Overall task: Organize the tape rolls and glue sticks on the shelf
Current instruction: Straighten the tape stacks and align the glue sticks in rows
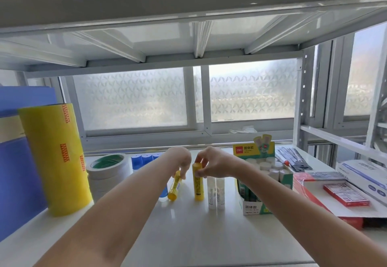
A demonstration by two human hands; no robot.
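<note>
A: Where is there room on the shelf (pixel 188 235)?

B: The front middle is bare. A hand can slide in there.

A: What blocks the left side?

B: The tall yellow roll (pixel 56 158), with the white tape rolls (pixel 109 168) just behind it.

A: And the right?

B: The green glue box (pixel 259 183) and the red box (pixel 335 195) fill that side.

A: And the middle?

B: Glue sticks: an upright yellow glue stick (pixel 198 183) and two clear ones (pixel 215 193) beside it.

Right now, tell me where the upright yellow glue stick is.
In the head view, the upright yellow glue stick stands mid-shelf, its top pinched by the right hand, just left of two white glue sticks.
</note>
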